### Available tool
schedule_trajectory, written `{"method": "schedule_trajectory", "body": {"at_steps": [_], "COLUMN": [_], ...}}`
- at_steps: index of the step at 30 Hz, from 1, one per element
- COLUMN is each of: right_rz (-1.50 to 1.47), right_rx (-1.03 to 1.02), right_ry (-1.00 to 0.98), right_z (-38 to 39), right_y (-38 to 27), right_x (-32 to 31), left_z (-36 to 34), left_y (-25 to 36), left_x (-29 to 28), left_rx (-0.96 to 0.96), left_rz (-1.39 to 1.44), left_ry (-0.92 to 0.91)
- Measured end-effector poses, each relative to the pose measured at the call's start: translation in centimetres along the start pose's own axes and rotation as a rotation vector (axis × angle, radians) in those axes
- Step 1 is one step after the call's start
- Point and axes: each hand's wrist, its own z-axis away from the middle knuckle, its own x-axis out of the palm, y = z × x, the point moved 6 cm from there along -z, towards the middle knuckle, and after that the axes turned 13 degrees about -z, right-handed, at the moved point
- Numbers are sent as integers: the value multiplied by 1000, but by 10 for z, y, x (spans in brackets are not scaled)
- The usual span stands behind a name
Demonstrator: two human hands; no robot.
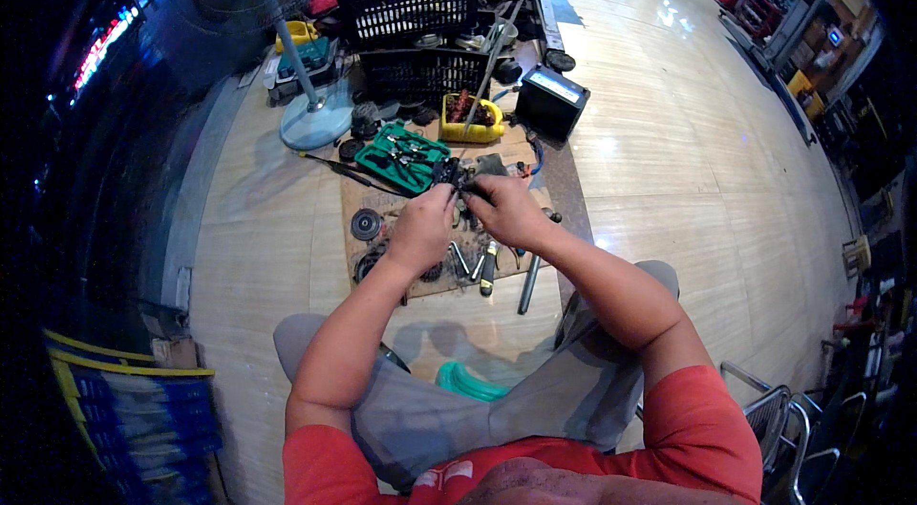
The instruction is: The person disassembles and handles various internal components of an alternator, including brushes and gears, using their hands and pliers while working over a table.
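Both my hands meet over a worn cardboard sheet (432,285) on the floor. My left hand (420,230) is closed, thumb and fingers pinching a small dark mechanical part (447,171). My right hand (508,211) is closed on the same part from the other side; its fingertips partly cover it, so its exact kind cannot be made out. Just beyond my left hand lies a green tray of pliers (401,159). Nearer me rest a black-and-yellow handled tool (489,268), a dark metal tube (529,285) and a round black pulley-like wheel (365,224).
A yellow container of copper-coloured parts (472,119) and a black battery (552,104) stand beyond the hands. Black plastic crates (406,3) are stacked behind. A pedestal fan (304,89) stands at the far left. Part of a green stool (470,381) shows between my legs.
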Motion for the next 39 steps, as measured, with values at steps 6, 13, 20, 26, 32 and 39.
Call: {"method": "schedule_trajectory", "body": {"at_steps": [6,13,20,26,32,39], "right_rz": [98,149,293,441,512,-54], "right_rx": [-5,33,38,24,-75,102], "right_ry": [-8,-22,-47,-145,-371,-316], "right_z": [0,2,4,2,1,-8], "right_y": [-5,-7,-5,-4,-12,-1], "right_x": [-2,-2,3,3,2,-17], "left_z": [1,4,6,4,5,0], "left_y": [0,2,8,0,1,11], "left_x": [6,12,15,15,14,-9], "left_rx": [76,182,228,186,166,262], "left_rz": [-142,-308,-429,-294,-241,1], "left_ry": [15,11,27,-20,-176,-94]}}
